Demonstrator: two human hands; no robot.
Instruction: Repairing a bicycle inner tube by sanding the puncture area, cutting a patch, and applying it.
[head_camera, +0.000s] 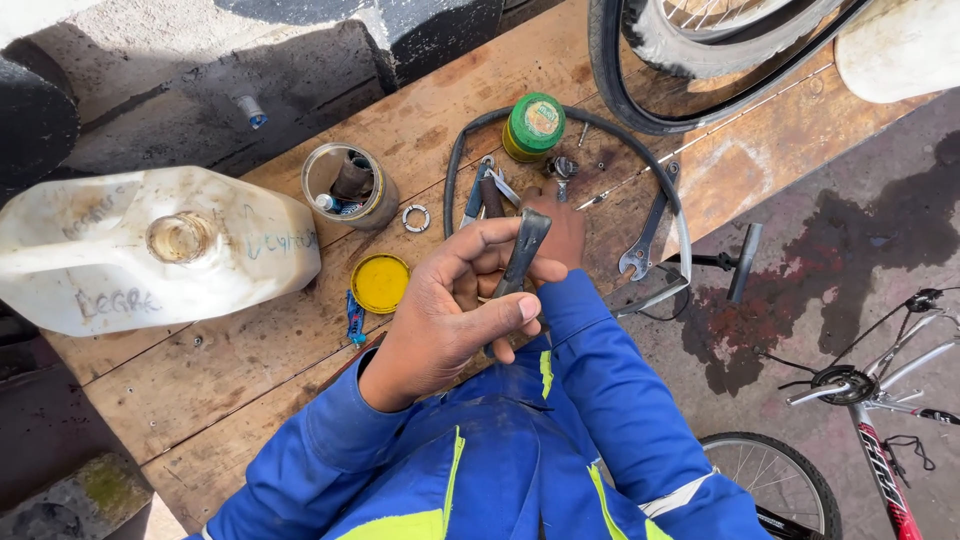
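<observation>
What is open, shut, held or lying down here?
Left hand: closed around a dark flat tool.
Right hand: reaching over the bench, mostly hidden; grip unclear.
Jug: lying on its side, uncapped.
Tin: open, bits inside.
Yellow lid: off, flat on the bench.
Green jar: lid on, upright.
Spanner: lying flat, untouched.

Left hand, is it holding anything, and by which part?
The left hand grips a dark flat metal lever tool by its lower half; the upper end sticks out above the fingers.
</observation>
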